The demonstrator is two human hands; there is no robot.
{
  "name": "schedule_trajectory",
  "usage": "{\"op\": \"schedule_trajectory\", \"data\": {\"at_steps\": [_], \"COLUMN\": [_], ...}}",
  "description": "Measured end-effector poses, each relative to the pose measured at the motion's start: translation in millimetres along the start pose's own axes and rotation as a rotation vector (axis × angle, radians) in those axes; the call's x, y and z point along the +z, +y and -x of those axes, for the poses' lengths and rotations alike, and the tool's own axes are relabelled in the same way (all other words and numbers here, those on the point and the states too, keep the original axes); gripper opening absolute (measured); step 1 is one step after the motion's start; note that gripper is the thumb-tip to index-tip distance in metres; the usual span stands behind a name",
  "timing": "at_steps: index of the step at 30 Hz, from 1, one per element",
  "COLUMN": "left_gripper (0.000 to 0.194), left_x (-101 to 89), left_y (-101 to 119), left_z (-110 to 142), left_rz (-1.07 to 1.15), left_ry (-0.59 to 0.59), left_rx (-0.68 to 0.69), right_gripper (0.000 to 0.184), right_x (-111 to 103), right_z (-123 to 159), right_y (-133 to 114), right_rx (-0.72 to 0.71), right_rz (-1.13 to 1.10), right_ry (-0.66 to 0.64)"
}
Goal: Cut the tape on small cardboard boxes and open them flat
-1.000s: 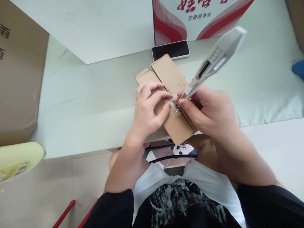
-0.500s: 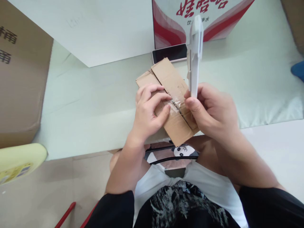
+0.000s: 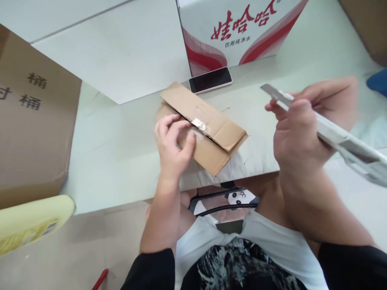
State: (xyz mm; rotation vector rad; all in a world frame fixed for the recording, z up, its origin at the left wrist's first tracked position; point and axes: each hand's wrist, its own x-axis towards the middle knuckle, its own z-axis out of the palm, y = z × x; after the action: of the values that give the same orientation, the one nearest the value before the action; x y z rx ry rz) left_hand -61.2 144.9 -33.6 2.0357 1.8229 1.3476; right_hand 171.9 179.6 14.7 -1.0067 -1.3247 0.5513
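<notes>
A small brown cardboard box [image 3: 208, 117] lies slanted on the table, its lengthwise seam split open, with clear tape [image 3: 199, 125] crumpled near the middle. Curled fingers and thumb of my left hand [image 3: 175, 141] grip the box's near-left side beside the seam. Off to the right, above the table and apart from the box, my right hand [image 3: 305, 125] is closed around a white utility knife [image 3: 335, 129]. Its metal blade points up and left, while the handle runs back past my wrist side to the right edge of view.
A black-screened phone [image 3: 210, 79] lies behind the box, against a white and red carton [image 3: 238, 52]. White panels [image 3: 121, 60] stand at the back left. Farther left are a large cardboard carton [image 3: 36, 133] and a pale yellow container [image 3: 33, 221]. Something blue [image 3: 377, 86] shows at right.
My right hand has lifted away from the box to the right, and the knife has tipped from upright to slanted, showing its blade. My left hand stays on the box.
</notes>
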Motion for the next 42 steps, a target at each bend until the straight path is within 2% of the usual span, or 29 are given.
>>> {"op": "schedule_trajectory", "data": {"at_steps": [4, 6, 8, 10, 12, 15, 18, 21, 25, 28, 30, 33, 37, 40, 42], "left_gripper": [0.034, 0.036, 0.040, 0.046, 0.053, 0.066, 0.071, 0.069, 0.061, 0.054, 0.050, 0.044, 0.038, 0.037, 0.038], "left_x": [-0.2, -0.4, -0.7, -1.9, -4.4, -10.2, -14.6, -14.6, -13.3, -17.6, -23.5, -34.7, -47.1, -51.8, -53.0], "left_y": [-10.9, -13.1, -13.9, -15.7, -20.7, -35.3, -52.4, -62.2, -59.7, -50.9, -43.0, -29.0, -15.0, -13.4, -15.6], "left_z": [0.1, 0.1, 0.0, 0.2, 1.0, 3.4, 5.3, 4.7, 2.1, 1.2, 1.2, 1.5, 1.7, 0.7, -0.7], "left_rz": [-0.077, -0.099, -0.105, -0.096, -0.052, 0.046, 0.130, 0.217, 0.292, 0.347, 0.404, 0.458, 0.478, 0.611, 0.685], "left_ry": [0.121, 0.144, 0.158, 0.177, 0.167, 0.115, 0.117, 0.148, 0.302, 0.368, 0.323, 0.203, 0.019, -0.102, -0.110], "left_rx": [-0.041, -0.055, -0.065, -0.069, -0.083, -0.141, -0.183, -0.152, -0.107, -0.114, -0.130, -0.127, -0.045, 0.024, 0.048], "right_gripper": [0.048, 0.040, 0.032, 0.046, 0.055, 0.055, 0.055, 0.053, 0.048, 0.036, 0.031, 0.030, 0.035, 0.031, 0.028], "right_x": [-2.6, -2.3, -0.7, 2.2, 5.7, 9.9, 12.2, 14.1, 16.4, 16.6, 16.1, 15.9, 17.1, 17.2, 16.1], "right_z": [2.6, 5.2, 7.0, 8.5, 10.7, 15.6, 20.1, 22.6, 23.1, 20.4, 16.5, 9.7, 7.3, 11.6, 14.4], "right_y": [12.0, 17.4, 23.2, 29.3, 34.8, 39.4, 39.8, 36.2, 27.1, 23.0, 24.2, 28.3, 23.7, 16.5, 16.4], "right_rx": [0.042, -0.015, -0.098, -0.128, -0.063, 0.049, 0.054, 0.064, 0.125, 0.151, 0.141, 0.165, 0.096, 0.042, -0.029], "right_rz": [-0.050, 0.013, -0.005, -0.067, -0.100, -0.085, -0.078, -0.057, -0.060, 0.009, 0.113, 0.182, 0.079, 0.006, -0.079], "right_ry": [0.028, -0.031, -0.197, -0.427, -0.607, -0.688, -0.653, -0.616, -0.536, -0.360, -0.226, -0.102, 0.036, -0.018, -0.091]}}
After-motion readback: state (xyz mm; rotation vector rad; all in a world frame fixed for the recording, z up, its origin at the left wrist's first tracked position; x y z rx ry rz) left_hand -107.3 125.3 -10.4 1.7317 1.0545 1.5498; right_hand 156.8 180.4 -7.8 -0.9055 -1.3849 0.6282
